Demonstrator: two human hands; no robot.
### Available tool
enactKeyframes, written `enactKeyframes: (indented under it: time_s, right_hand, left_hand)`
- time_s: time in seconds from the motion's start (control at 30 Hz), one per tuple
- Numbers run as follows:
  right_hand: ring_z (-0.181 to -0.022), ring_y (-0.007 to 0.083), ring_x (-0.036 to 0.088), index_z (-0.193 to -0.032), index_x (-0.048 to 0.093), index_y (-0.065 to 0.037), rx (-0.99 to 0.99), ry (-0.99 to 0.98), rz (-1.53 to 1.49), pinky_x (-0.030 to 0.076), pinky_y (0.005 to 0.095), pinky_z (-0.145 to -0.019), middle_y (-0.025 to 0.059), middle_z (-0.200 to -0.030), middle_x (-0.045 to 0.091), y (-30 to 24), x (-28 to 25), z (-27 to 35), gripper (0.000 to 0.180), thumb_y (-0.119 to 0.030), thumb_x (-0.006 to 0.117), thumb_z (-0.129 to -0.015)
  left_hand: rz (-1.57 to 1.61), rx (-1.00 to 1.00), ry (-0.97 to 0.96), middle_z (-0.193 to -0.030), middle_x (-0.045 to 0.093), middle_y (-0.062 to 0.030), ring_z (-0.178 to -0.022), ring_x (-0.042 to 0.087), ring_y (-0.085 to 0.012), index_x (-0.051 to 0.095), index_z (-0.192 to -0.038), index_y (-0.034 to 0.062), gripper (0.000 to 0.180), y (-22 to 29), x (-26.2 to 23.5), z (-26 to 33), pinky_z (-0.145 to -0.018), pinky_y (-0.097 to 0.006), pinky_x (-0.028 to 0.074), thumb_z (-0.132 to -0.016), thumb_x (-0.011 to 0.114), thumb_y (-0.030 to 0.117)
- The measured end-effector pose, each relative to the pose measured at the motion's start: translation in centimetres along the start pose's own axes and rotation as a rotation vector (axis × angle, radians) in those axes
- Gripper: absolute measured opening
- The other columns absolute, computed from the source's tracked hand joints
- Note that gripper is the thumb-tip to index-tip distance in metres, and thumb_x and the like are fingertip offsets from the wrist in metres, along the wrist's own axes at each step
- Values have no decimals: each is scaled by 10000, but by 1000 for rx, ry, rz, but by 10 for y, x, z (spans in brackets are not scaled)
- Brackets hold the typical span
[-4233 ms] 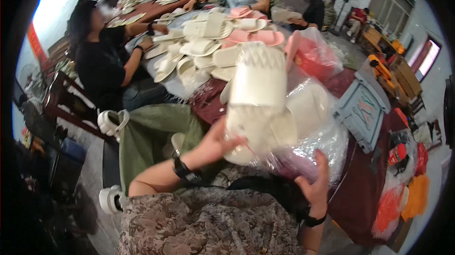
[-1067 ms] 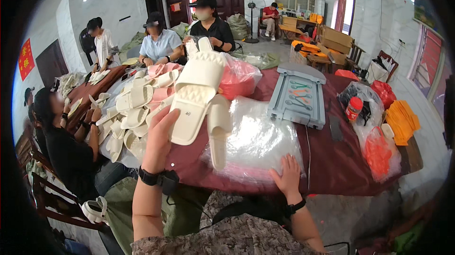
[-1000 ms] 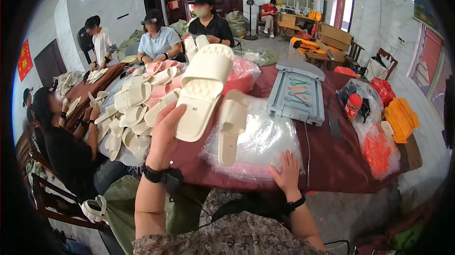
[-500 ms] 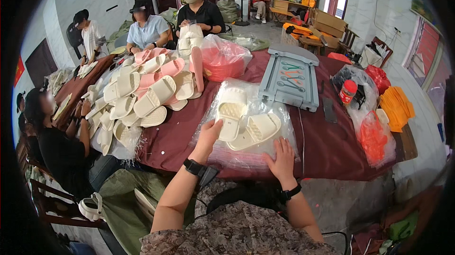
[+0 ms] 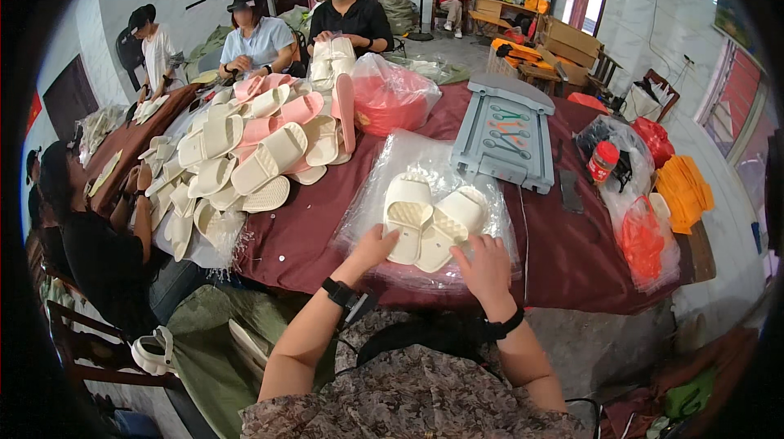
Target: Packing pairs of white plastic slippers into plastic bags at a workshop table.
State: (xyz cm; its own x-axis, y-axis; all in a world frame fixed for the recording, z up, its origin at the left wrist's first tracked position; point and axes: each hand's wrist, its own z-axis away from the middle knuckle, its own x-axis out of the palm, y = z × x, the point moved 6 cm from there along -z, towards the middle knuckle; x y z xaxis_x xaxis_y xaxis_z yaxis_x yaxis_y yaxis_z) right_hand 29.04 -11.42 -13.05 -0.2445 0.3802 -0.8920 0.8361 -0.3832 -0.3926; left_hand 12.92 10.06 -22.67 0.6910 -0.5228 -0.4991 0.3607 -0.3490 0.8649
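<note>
The worktop [image 5: 327,227], draped in a dark red cloth, stretches away from both hands and carries everything else. Beyond the left hand and off to its left lies the biggest heap: a pile of cream and pink slippers [image 5: 245,153], loose and overlapping, with co-workers seated around its far side. Straight ahead of the hands, further back, a clear bag [image 5: 392,96] encloses a red basin. Ahead of the right hand rests a grey plastic tray [image 5: 510,133] with a few small tools lying in its recesses. To the right of the right hand sit more bags: a clear one with dark items and a red-capped container [image 5: 603,161], and a red bag [image 5: 645,239] nearer the edge.

Directly under the hands is a stack of clear plastic bags [image 5: 425,202], spread flat on the cloth. On it lies a pair of cream slippers [image 5: 433,218], side by side and touching, soles partly turned up.

Both forearms come in from the lower edge, bent inward toward each other. The left hand [image 5: 371,247], with a dark watch on the wrist, lies palm down with fingers together, its fingertips touching the near end of the left slipper. The right hand [image 5: 483,263], a dark band on its wrist, rests with fingers spread and curled slightly on the plastic just beside the right slipper, grasping nothing.
</note>
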Motion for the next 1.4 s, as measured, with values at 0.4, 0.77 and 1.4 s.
enactKeyframes:
  time_s: [0.4,0.77,1.4]
  right_hand:
    - [-1172,368,544,-1235,666,-79,-228,87,102,461,465,-984,180,-1349,582,30,27,-27,515,-251,770,-760]
    - [-1003,350,646,-1056,712,-46,-170,50,-2,539,433,-832,156,-1068,692,-20,18,-62,314,-307,688,-883]
    - [-1211,356,488,-1150,652,59,-227,160,269,388,493,-1023,202,-1230,576,-23,93,-99,575,-449,664,-881]
  left_hand:
    - [-139,-62,0,-1017,686,-320,-995,650,-493,559,-1183,-70,551,35,-14,15,-847,-523,517,-948,628,424]
    - [-599,-63,156,-809,702,-262,-765,696,-448,362,-1453,-5,701,45,10,31,-666,-529,539,-987,525,492]
    - [-481,58,164,-771,698,-251,-743,694,-453,431,-1420,-33,745,39,16,28,-652,-540,541,-961,549,542]
